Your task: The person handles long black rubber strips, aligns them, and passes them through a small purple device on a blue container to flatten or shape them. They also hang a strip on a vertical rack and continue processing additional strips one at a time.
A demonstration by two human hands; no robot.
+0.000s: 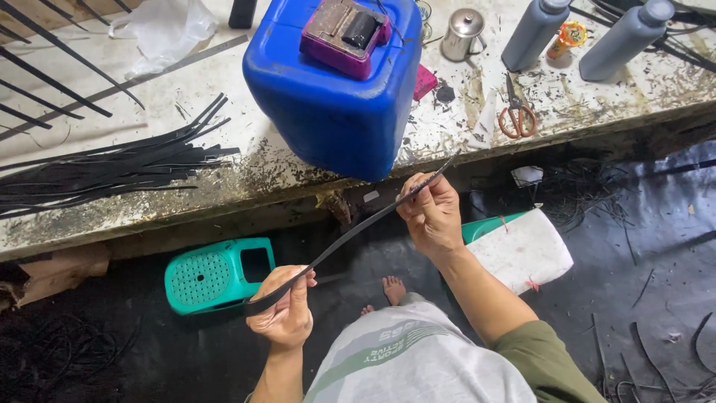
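Head view. Left hand (285,312), low in the frame, is closed around the lower end of a long, thin black strip (350,235), thumb pressed over it; right hand (431,216), higher and nearer the worktop (224,175), pinches the same strip close to its upper end between thumb and fingertips. Held by both hands, the strip runs diagonally up and to the right, its tip reaching the edge of the worktop just beside a large blue plastic jerrycan (335,97). On top of the jerrycan lies a small purple box-shaped device (344,33) with a dark top. To the left on the worktop lies a loose bundle of similar black strips (112,168), well apart from the hands, with a crumpled clear plastic bag (164,30) behind it. To the right of the jerrycan stand a small metal pot with lid (462,33), two grey bottles (533,33) and orange-handled scissors (516,116) lying flat. Below the worktop, on the dark floor (634,246), a teal plastic stool (216,275) lies tipped on its side near the left hand, and a white sack (522,250) sits beside the right forearm. A bare foot (393,289) shows between the arms.
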